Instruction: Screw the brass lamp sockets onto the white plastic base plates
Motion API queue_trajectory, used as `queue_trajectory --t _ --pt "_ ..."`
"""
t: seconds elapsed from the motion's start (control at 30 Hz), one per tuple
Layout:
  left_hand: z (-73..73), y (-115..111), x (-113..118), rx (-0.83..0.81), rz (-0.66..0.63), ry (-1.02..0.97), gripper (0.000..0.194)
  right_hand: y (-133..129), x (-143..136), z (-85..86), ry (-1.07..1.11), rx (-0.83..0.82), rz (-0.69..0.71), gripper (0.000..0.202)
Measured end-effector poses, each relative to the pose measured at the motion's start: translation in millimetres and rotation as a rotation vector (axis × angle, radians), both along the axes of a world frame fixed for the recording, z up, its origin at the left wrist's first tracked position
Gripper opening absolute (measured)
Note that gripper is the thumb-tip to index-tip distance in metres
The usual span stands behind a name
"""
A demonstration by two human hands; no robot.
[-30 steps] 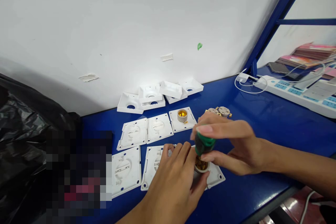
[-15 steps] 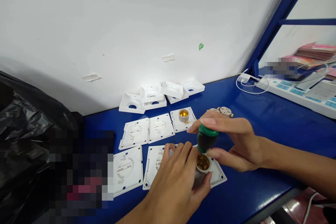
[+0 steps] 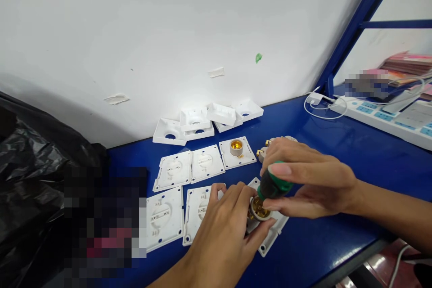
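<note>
My right hand (image 3: pixel 303 180) is closed around the green and black handle of a screwdriver (image 3: pixel 275 182). Its handle leans to the right, and the tip points into a round lamp socket (image 3: pixel 260 210) with a brass-coloured inside; the tip itself is hidden. Fingers and thumb of my left hand (image 3: pixel 227 220) grip the socket from the left and front. Under the socket lies a white square base plate (image 3: pixel 270 243), turned at an angle and partly covered by my hands. Another base plate (image 3: pixel 196 213) is half under my left hand.
More white base plates (image 3: pixel 165 216) lie to the left; one behind carries a brass-lined socket (image 3: pixel 236 146). White box covers (image 3: pixel 195 119) stand along the wall. Loose sockets (image 3: pixel 261 154) sit behind my right hand. A power strip (image 3: pixel 381 117) is at right, a black plastic bag (image 3: pixel 40 189) at left.
The screwdriver handle has tipped to the right along with my right hand. The base plate under the socket has turned, and the socket has tilted slightly. My left hand keeps its grip.
</note>
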State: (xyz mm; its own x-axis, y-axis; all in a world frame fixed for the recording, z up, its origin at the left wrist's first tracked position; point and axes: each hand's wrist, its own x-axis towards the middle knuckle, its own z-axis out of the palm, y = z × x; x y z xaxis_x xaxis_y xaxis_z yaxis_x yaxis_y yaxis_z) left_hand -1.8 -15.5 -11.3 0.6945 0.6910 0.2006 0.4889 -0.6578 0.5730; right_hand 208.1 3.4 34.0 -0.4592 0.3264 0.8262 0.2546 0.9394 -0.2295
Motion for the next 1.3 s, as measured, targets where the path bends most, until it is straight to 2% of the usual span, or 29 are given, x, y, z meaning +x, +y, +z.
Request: queue_trajectory --t 0.07,0.2,0.4,0.5,0.67,0.87,0.97,1.13,1.3 --pt "2.2 0.0 1.0 0.007 0.004 -0.009 0.015 1.3 -1.9 -1.1 0.022 0.040 0.001 0.060" --pt "5.7 -1.4 2.3 0.076 0.003 -0.034 0.024 3.3 -2.4 -1.8 0.160 0.064 0.035 0.070" --pt "-1.3 0.9 -3.5 0.136 0.029 -0.077 0.021 -0.5 -0.9 2.6 0.173 0.013 -0.013 0.080" --pt "-1.2 2.1 -3.6 0.130 0.049 -0.079 0.026 -0.2 -3.4 0.7 0.196 0.052 0.011 0.075" --pt "7.6 -1.4 1.9 0.112 0.011 -0.100 0.037 3.4 -3.5 -3.0 0.186 0.068 0.008 0.068" --pt "5.9 -1.1 1.4 0.107 0.013 -0.069 0.018 4.6 -0.3 -6.1 0.224 0.023 0.004 0.070" --pt "3.6 0.5 0.7 0.098 0.013 -0.046 0.019 3.9 0.1 -6.5 0.200 0.040 0.012 0.070" --pt "1.4 0.7 0.4 0.107 -0.002 -0.035 0.026 2.5 0.1 -5.5 0.129 0.013 -0.028 0.056" --pt "-1.9 0.6 0.2 0.119 -0.006 -0.040 0.028 2.2 1.3 -4.7 0.112 -0.018 -0.010 0.063"
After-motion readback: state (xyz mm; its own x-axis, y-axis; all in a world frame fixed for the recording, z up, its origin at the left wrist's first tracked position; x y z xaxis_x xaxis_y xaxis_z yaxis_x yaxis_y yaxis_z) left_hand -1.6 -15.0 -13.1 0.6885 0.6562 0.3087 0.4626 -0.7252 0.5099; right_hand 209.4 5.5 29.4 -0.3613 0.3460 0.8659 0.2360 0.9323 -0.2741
